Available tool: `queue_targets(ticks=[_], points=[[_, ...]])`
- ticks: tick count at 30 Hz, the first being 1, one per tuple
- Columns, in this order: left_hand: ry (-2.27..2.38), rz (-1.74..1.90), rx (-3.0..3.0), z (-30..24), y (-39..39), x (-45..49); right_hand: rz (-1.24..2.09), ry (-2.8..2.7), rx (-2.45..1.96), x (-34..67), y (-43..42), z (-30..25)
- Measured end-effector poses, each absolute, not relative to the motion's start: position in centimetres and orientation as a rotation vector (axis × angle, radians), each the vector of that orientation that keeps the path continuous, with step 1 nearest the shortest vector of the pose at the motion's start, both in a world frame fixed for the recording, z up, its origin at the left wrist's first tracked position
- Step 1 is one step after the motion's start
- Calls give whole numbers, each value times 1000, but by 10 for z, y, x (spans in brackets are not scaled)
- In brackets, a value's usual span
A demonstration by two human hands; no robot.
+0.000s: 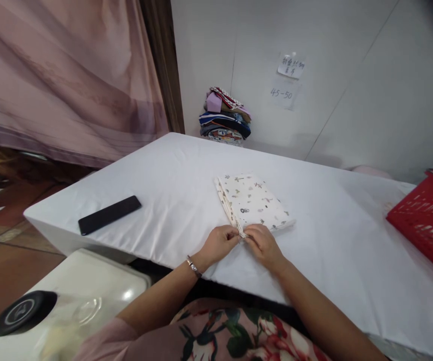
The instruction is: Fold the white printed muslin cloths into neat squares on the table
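Note:
A folded cream cloth with small printed motifs lies on the white-covered table, its several layers showing along the left edge. Both hands meet at its near left corner. My left hand pinches that corner from the left, fingers closed on the layers. From the right, my right hand grips the same corner between thumb and fingers. The fingertips of the two hands almost touch. The cloth's far part rests flat on the table.
A long black object lies at the table's left. A red basket stands at the right end. Folded fabrics are stacked behind the far edge by the wall. A white surface with a black round item is at lower left.

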State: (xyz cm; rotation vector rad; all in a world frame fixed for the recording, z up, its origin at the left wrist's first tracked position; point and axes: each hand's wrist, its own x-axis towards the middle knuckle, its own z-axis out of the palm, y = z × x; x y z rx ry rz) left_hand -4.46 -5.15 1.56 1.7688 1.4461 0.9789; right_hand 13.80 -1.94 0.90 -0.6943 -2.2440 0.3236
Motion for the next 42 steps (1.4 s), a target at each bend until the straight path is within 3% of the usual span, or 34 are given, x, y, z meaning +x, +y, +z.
queue_targets(ticks=[20,30,42], points=[[1174,982,1767,18,-54,-46,196,-2238,-697,137,-16,0],[1534,1189,1475,8,-45,-49,224,-2151,-719,137,-17,4],[1345,968,1331,30,-50,-33,220,-2118,-706,139,-17,3]])
